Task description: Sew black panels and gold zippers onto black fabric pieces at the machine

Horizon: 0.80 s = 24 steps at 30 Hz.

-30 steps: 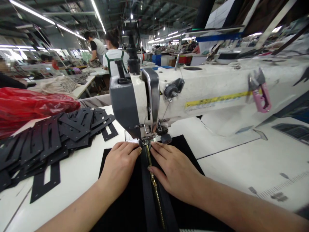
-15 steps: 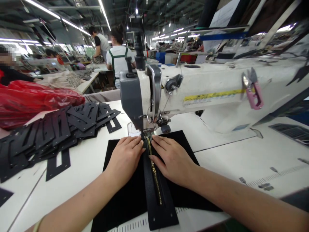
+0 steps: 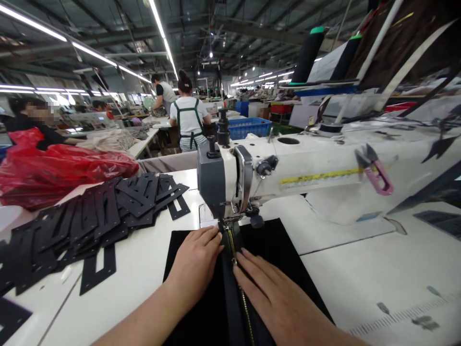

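Observation:
A black fabric panel (image 3: 284, 245) lies flat beneath the sewing machine head (image 3: 212, 180). Along its middle runs a dark strip with a gold-toothed zipper (image 3: 246, 307) in its slot. The strip's far end sits by the needle area, where the presser foot is hard to make out. My left hand (image 3: 196, 257) presses flat on the panel, left of the zipper, fingertips close to the machine head. My right hand (image 3: 272, 293) rests with fingers stretched out along the zipper's right side, fingertips beside the zipper pull (image 3: 234, 261).
Black slotted pieces (image 3: 108, 211) lie heaped on the white table at left, beside a red plastic bag (image 3: 72, 163). Pink-handled thread snips (image 3: 376, 173) sit against the machine arm (image 3: 324, 168). Thread cones (image 3: 309, 55) stand behind. Other people (image 3: 189, 115) work farther back.
My right hand has slid back toward me along the zipper, away from the machine head. My left hand stays on the panel. The camera view has tilted upward.

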Motion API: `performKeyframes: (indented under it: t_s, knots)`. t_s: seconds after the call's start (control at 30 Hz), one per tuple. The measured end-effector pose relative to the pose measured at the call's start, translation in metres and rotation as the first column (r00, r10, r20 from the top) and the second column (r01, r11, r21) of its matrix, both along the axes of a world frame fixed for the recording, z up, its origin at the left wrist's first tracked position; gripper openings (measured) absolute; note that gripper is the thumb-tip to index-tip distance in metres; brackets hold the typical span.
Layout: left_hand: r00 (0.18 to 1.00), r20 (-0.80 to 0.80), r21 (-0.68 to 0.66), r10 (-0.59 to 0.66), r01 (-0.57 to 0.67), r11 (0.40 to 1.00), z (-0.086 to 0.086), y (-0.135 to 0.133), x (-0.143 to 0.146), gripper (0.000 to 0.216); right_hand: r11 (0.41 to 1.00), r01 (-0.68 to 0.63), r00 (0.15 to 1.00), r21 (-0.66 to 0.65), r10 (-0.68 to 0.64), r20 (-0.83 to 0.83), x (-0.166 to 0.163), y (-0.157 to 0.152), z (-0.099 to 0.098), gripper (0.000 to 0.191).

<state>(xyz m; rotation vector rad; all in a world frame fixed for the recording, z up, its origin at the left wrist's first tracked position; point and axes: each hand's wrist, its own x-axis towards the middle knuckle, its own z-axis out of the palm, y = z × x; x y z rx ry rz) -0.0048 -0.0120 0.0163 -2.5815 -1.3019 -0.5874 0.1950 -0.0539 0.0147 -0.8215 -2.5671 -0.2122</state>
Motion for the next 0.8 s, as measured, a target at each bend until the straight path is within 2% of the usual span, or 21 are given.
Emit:
performKeyframes:
  t_s: [0.1,0.2,0.27,0.3,0.33,0.4,0.47,0.5,0.53,0.6,0.63,0.67,0.73,0.8]
  knots:
    - [1.000,-0.016,-0.019,-0.016,0.016,1.000,-0.001,0.003,-0.003,0.026,0.992,-0.023,0.999,0.122,0.017,0.052,0.007,-0.014,-0.012,0.039]
    - [1.000,-0.014,-0.029,-0.020,0.019,0.999,0.002,0.004,-0.010,0.032,0.994,-0.036,0.999,0.104,0.038,-0.022,0.010,-0.020,-0.014,0.036]
    - [1.000,-0.003,-0.032,0.025,-0.025,0.999,0.007,-0.002,-0.014,0.032,0.997,-0.073,0.990,0.040,0.077,-0.116,0.013,-0.019,-0.001,0.035]
    - [0.999,0.007,-0.052,0.054,-0.053,0.997,0.009,-0.008,-0.014,0.030,0.998,-0.059,0.982,-0.020,0.055,-0.178,0.014,-0.017,0.010,0.034]
    - [0.997,0.024,-0.089,0.079,-0.076,0.993,0.011,-0.016,-0.012,0.028,0.995,-0.030,0.970,-0.100,0.004,-0.244,0.015,-0.014,0.023,0.033]
    - [0.992,0.096,-0.222,0.081,-0.058,0.973,0.014,-0.034,0.000,0.027,0.954,0.074,0.914,-0.291,-0.181,-0.362,0.018,-0.005,0.050,0.031]
    - [0.972,0.233,-0.381,0.000,0.091,0.920,0.017,-0.051,0.023,0.041,0.904,0.099,0.863,-0.416,-0.286,-0.416,0.018,0.006,0.073,0.029]
    - [0.943,0.324,-0.444,-0.078,0.224,0.868,0.019,-0.056,0.036,0.054,0.898,0.094,0.859,-0.430,-0.292,-0.420,0.017,0.011,0.080,0.030]
    - [0.897,0.413,-0.492,-0.159,0.367,0.790,0.021,-0.060,0.049,0.066,0.906,0.104,0.871,-0.410,-0.282,-0.402,0.017,0.015,0.085,0.032]
    - [0.794,0.571,-0.514,-0.208,0.544,0.663,0.025,-0.061,0.069,0.074,0.958,0.173,0.909,-0.230,-0.245,-0.336,0.015,0.021,0.088,0.034]
    - [0.762,0.620,-0.509,-0.190,0.574,0.641,0.027,-0.060,0.073,0.066,0.973,0.212,0.928,-0.088,-0.229,-0.295,0.015,0.023,0.086,0.034]
    - [0.746,0.648,-0.491,-0.154,0.564,0.664,0.028,-0.057,0.073,0.053,0.970,0.238,0.943,0.054,-0.217,-0.253,0.016,0.024,0.084,0.032]
    - [0.755,0.653,-0.421,-0.056,0.423,0.802,0.028,-0.051,0.061,0.030,0.942,0.215,0.969,0.259,-0.172,-0.178,0.020,0.026,0.078,0.029]
    - [0.792,0.610,-0.292,0.019,0.203,0.935,0.024,-0.041,0.041,0.023,0.944,0.107,0.991,0.313,-0.077,-0.108,0.024,0.026,0.073,0.022]
